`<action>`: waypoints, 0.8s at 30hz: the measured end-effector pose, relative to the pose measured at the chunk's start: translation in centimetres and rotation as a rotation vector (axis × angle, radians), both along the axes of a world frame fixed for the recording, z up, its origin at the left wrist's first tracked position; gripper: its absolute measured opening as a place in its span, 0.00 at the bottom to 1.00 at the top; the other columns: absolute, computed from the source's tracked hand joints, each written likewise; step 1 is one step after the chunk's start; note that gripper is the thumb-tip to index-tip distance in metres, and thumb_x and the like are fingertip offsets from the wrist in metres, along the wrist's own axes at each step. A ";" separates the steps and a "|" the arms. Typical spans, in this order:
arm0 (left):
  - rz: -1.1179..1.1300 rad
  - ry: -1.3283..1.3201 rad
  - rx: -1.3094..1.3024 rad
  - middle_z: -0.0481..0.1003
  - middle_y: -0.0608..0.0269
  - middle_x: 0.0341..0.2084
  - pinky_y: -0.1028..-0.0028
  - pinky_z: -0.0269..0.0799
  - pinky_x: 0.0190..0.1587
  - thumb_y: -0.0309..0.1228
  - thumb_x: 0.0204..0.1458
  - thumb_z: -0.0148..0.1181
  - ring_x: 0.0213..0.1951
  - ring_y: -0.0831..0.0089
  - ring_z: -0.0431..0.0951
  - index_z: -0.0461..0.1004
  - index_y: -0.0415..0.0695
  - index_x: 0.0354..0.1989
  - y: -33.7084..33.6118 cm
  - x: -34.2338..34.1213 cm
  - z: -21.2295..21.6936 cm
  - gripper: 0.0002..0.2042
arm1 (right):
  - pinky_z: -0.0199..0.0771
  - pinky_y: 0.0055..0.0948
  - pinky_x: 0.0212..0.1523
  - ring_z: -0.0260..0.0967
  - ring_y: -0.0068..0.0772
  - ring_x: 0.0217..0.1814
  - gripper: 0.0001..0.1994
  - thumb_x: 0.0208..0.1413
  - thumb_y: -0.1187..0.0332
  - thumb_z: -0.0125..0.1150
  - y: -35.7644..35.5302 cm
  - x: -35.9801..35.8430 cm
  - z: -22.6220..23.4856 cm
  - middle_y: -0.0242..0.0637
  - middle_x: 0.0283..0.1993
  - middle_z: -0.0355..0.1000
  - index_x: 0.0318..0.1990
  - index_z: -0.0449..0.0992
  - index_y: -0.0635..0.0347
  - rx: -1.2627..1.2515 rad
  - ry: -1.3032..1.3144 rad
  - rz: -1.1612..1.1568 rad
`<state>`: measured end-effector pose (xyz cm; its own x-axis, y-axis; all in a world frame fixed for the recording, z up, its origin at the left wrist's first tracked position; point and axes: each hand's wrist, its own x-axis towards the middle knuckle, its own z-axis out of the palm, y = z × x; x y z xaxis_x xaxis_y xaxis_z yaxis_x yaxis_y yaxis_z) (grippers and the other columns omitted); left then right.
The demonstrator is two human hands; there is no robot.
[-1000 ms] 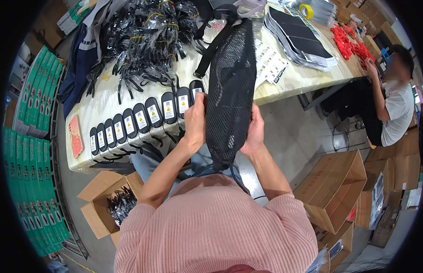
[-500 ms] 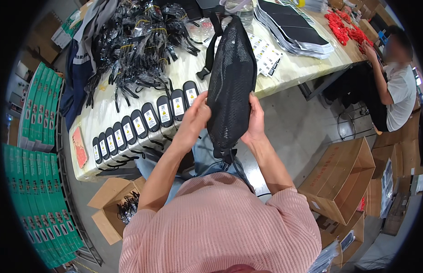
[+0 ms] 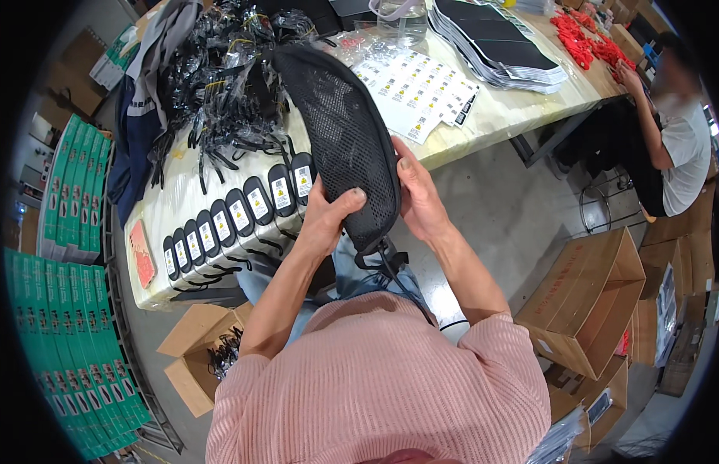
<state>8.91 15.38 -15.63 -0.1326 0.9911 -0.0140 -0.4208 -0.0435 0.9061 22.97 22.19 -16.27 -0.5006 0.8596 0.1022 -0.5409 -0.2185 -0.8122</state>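
Observation:
Between my two hands is a long black mesh pouch, held up above the table's front edge, its far end tilted to the left. My left hand grips its lower left side, thumb pressed on the mesh. Along the lower right side, my right hand has its fingers closed against the edge, partly hidden behind the pouch. Straps and a cord dangle from the near end. A row of black oval pieces with white labels lies along the table edge, left of my left hand.
Bagged black straps are heaped on the table, with label sheets and a stack of dark sheets to the right. A red-patterned phone lies at the left corner. Cardboard boxes stand on the floor. Another person sits at far right.
The pouch has turned, its far end swinging left and uncovering more of the label sheets. My left thumb now lies on top of the mesh. The dangling buckle strap is no longer visible beside it.

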 end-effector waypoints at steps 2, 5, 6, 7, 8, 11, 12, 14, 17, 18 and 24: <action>0.016 -0.064 -0.024 0.68 0.55 0.45 0.72 0.65 0.51 0.32 0.45 0.62 0.46 0.70 0.69 0.57 0.32 0.54 -0.3 0.0 -0.1 0.30 | 0.60 0.28 0.58 0.59 0.29 0.59 0.33 0.57 0.50 0.47 -0.1 0.0 -0.1 0.39 0.58 0.60 0.62 0.51 0.65 -0.083 0.006 0.180; 0.060 -0.053 -0.029 0.69 0.56 0.44 0.72 0.66 0.51 0.34 0.49 0.57 0.45 0.70 0.70 0.59 0.33 0.53 -0.4 0.3 -1.0 0.25 | 0.60 0.28 0.58 0.59 0.29 0.59 0.35 0.56 0.49 0.50 0.1 0.1 0.0 0.39 0.58 0.60 0.62 0.50 0.64 -0.098 0.004 0.275; 0.097 -0.012 -0.033 0.69 0.56 0.44 0.71 0.66 0.51 0.36 0.52 0.54 0.45 0.70 0.71 0.60 0.34 0.52 -0.5 0.5 -1.4 0.23 | 0.60 0.28 0.58 0.58 0.29 0.59 0.35 0.55 0.49 0.52 0.2 0.2 0.0 0.39 0.59 0.59 0.62 0.50 0.64 -0.084 -0.003 0.279; 0.135 0.026 -0.041 0.70 0.57 0.44 0.71 0.67 0.51 0.37 0.54 0.50 0.45 0.70 0.72 0.62 0.34 0.52 -0.6 0.5 -1.6 0.22 | 0.59 0.28 0.58 0.58 0.28 0.59 0.36 0.54 0.50 0.53 0.2 0.1 0.0 0.39 0.59 0.59 0.63 0.50 0.64 -0.074 -0.011 0.285; 0.139 0.027 -0.037 0.70 0.57 0.44 0.71 0.67 0.51 0.37 0.54 0.50 0.45 0.70 0.72 0.62 0.34 0.52 -0.5 0.4 -1.7 0.22 | 0.59 0.28 0.58 0.58 0.28 0.59 0.36 0.54 0.50 0.53 0.2 0.0 0.0 0.39 0.59 0.59 0.63 0.50 0.64 -0.070 -0.010 0.289; 0.131 0.056 -0.035 0.70 0.57 0.45 0.71 0.65 0.52 0.43 0.59 0.42 0.45 0.70 0.71 0.63 0.34 0.51 -0.2 -0.2 -1.8 0.23 | 0.60 0.28 0.58 0.58 0.28 0.59 0.37 0.52 0.51 0.57 0.4 -0.4 0.0 0.38 0.59 0.59 0.63 0.50 0.63 0.003 -0.022 0.242; 0.133 0.053 -0.036 0.70 0.57 0.45 0.71 0.65 0.52 0.43 0.59 0.42 0.45 0.70 0.71 0.63 0.34 0.51 -0.2 -0.3 -1.6 0.23 | 0.60 0.28 0.58 0.58 0.28 0.59 0.37 0.52 0.51 0.57 0.5 -0.4 -0.2 0.38 0.59 0.59 0.63 0.50 0.63 0.002 -0.024 0.243; 0.154 0.254 -0.040 0.70 0.58 0.42 0.74 0.65 0.48 0.46 0.59 0.37 0.42 0.72 0.70 0.65 0.32 0.47 -0.6 -0.3 -0.5 0.24 | 0.60 0.28 0.58 0.58 0.28 0.60 0.38 0.51 0.51 0.58 0.6 -0.4 -0.5 0.38 0.59 0.59 0.63 0.49 0.62 0.048 -0.044 0.237; 0.165 0.312 -0.037 0.71 0.58 0.39 0.77 0.64 0.45 0.47 0.60 0.35 0.40 0.74 0.70 0.67 0.32 0.44 -0.8 -0.2 0.3 0.26 | 0.61 0.28 0.58 0.58 0.29 0.60 0.38 0.50 0.51 0.59 0.4 -0.5 -0.5 0.38 0.59 0.59 0.63 0.50 0.62 0.036 -0.027 0.228; 0.162 0.271 -0.031 0.71 0.59 0.39 0.77 0.64 0.45 0.47 0.60 0.34 0.39 0.75 0.70 0.67 0.32 0.43 -0.9 -0.1 0.5 0.26 | 0.61 0.29 0.58 0.59 0.29 0.59 0.37 0.50 0.51 0.59 0.1 -0.6 -0.5 0.38 0.58 0.60 0.62 0.52 0.62 0.001 0.003 0.220; 0.167 0.100 -0.038 0.71 0.61 0.37 0.78 0.64 0.45 0.47 0.61 0.33 0.38 0.76 0.69 0.68 0.32 0.41 -0.8 0.1 -0.6 0.26 | 0.64 0.33 0.57 0.62 0.33 0.58 0.33 0.51 0.51 0.57 -0.9 -1.3 -4.6 0.39 0.57 0.63 0.60 0.57 0.61 -0.334 0.226 0.208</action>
<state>8.99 14.57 -16.23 -0.2976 0.9542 -0.0292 -0.3180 -0.0702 0.9455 21.65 21.31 -20.86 -0.6635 0.7472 -0.0375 -0.6130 -0.5717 -0.5453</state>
